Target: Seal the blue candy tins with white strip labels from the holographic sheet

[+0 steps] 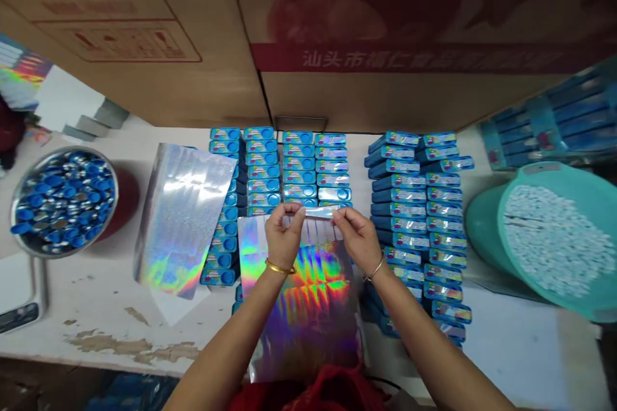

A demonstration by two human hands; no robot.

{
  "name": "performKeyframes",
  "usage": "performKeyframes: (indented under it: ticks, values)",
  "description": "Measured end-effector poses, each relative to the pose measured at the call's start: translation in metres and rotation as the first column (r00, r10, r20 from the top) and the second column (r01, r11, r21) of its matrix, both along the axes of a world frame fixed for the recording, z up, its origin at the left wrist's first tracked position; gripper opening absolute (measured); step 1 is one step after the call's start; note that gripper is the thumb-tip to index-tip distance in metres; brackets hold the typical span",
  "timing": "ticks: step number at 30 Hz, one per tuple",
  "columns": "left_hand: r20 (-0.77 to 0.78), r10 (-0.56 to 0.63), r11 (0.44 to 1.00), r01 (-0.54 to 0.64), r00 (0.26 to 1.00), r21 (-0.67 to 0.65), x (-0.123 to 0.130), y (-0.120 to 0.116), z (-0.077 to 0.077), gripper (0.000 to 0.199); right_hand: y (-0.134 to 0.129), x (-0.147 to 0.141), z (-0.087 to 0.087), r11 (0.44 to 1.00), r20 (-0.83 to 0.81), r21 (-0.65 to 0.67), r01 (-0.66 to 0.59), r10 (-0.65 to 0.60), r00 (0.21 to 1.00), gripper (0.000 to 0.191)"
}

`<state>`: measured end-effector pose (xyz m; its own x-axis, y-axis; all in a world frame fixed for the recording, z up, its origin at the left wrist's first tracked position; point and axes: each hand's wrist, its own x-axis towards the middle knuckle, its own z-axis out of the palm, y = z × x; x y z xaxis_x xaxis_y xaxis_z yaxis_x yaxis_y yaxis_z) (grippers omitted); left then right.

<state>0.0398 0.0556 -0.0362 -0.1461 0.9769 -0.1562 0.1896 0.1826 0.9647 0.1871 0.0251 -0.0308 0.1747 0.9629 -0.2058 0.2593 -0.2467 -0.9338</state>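
Left hand (283, 234) and right hand (359, 241) pinch opposite ends of narrow silvery strip (319, 212); long axis left to right, at far edge of holographic sheet (308, 327); rows of blue boxes (299, 178) just beyond, neither hand clearly nearer

On my feed I'm catching rainbow bands blazing across the foil sheet (308, 327): orange, green, violet! The strip (319, 212) is gleaming silver, the boxes (409, 225) are showing bright blue, the tub (486, 225) is glowing turquoise, its pieces (559, 237) shining white, and the carton (357, 99) is sporting dark red over brown.
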Motion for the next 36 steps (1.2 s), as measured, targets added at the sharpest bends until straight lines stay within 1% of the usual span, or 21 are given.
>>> performKeyframes:
  ticks: [1, 3, 6, 9, 12, 14, 17, 19, 21, 22, 25, 27, 29, 30, 31, 33, 34, 36]
  values:
    - [-0.085, -0.032, 0.998, 0.037, 0.996, 0.056, 0.011, 0.005, -0.003, 0.014, 0.005, 0.013, -0.003, 1.0, 0.068, 0.016, 0.001, -0.002, 0.998, 0.033]
    - [-0.25, -0.044, 0.99, 0.076, 0.967, 0.121, 0.032, 0.014, -0.007, 0.012, 0.015, 0.037, -0.01, 0.999, 0.215, 0.045, -0.012, 0.002, 0.977, 0.031]
    - [-0.436, -0.017, 0.99, 0.077, 0.9, 0.12, 0.058, 0.024, -0.014, 0.009, 0.027, 0.061, -0.021, 0.998, 0.397, 0.048, -0.037, 0.015, 0.918, 0.029]
    - [-0.546, -0.025, 0.988, 0.103, 0.838, 0.113, 0.073, 0.027, -0.025, 0.007, 0.033, 0.073, -0.034, 0.998, 0.509, 0.016, -0.062, 0.046, 0.859, 0.028]
    - [-0.614, -0.036, 0.986, 0.129, 0.789, 0.108, 0.081, 0.026, -0.034, 0.007, 0.035, 0.077, -0.045, 0.996, 0.605, -0.01, -0.087, 0.075, 0.792, 0.026]
    - [-0.646, -0.042, 0.986, 0.136, 0.762, 0.096, 0.083, 0.027, -0.037, 0.008, 0.036, 0.078, -0.05, 0.995, 0.651, -0.031, -0.093, 0.091, 0.754, 0.026]
    - [-0.677, -0.064, 0.991, 0.129, 0.733, 0.045, 0.084, 0.029, -0.037, 0.009, 0.036, 0.076, -0.056, 0.996, 0.672, -0.043, -0.079, 0.088, 0.735, 0.025]
    - [-0.681, -0.05, 0.996, 0.084, 0.731, 0.018, 0.083, 0.032, -0.036, 0.025, 0.034, 0.074, -0.059, 0.999, 0.655, -0.008, -0.041, 0.036, 0.755, 0.023]
    - [-0.676, -0.025, 0.999, 0.046, 0.737, 0.013, 0.082, 0.034, -0.034, 0.041, 0.031, 0.071, -0.062, 0.999, 0.6, 0.045, -0.028, -0.005, 0.8, 0.028]
    - [-0.675, -0.021, 0.999, 0.041, 0.738, 0.013, 0.082, 0.036, -0.034, 0.045, 0.029, 0.07, -0.064, 0.997, 0.56, 0.067, -0.033, -0.01, 0.828, 0.03]
    - [-0.682, -0.042, 0.998, 0.056, 0.73, -0.002, 0.086, 0.037, -0.034, 0.047, 0.022, 0.066, -0.066, 0.995, 0.451, 0.074, -0.062, 0.022, 0.892, 0.033]
    - [-0.684, -0.053, 0.998, 0.063, 0.728, -0.01, 0.088, 0.036, -0.034, 0.046, 0.019, 0.065, -0.063, 0.995, 0.455, 0.023, -0.097, 0.076, 0.887, 0.034]
    - [-0.68, -0.085, 0.995, 0.104, 0.728, -0.013, 0.081, 0.035, -0.031, 0.041, 0.017, 0.063, -0.056, 0.992, 0.535, -0.019, -0.126, 0.116, 0.837, 0.036]
    - [-0.675, -0.118, 0.989, 0.151, 0.728, -0.01, 0.071, 0.034, -0.028, 0.036, 0.017, 0.061, -0.051, 0.993, 0.588, -0.015, -0.116, 0.103, 0.802, 0.036]
    - [-0.672, -0.159, 0.977, 0.213, 0.723, -0.002, 0.057, 0.032, -0.024, 0.031, 0.016, 0.058, -0.046, 0.996, 0.637, 0.01, -0.09, 0.064, 0.768, 0.037]
    - [-0.689, -0.229, 0.939, 0.342, 0.688, 0.029, 0.015, 0.027, -0.013, 0.021, 0.014, 0.048, -0.034, 0.995, 0.686, 0.092, -0.036, -0.037, 0.727, 0.041]
    - [-0.716, -0.245, 0.919, 0.392, 0.654, 0.044, -0.01, 0.023, -0.008, 0.02, 0.013, 0.039, -0.028, 0.991, 0.685, 0.127, -0.032, -0.064, 0.726, 0.041]
    - [-0.801, -0.224, 0.906, 0.421, 0.555, 0.038, -0.063, 0.015, -0.001, 0.02, 0.011, 0.017, -0.018, 0.983, 0.659, 0.161, -0.083, -0.045, 0.751, 0.037]
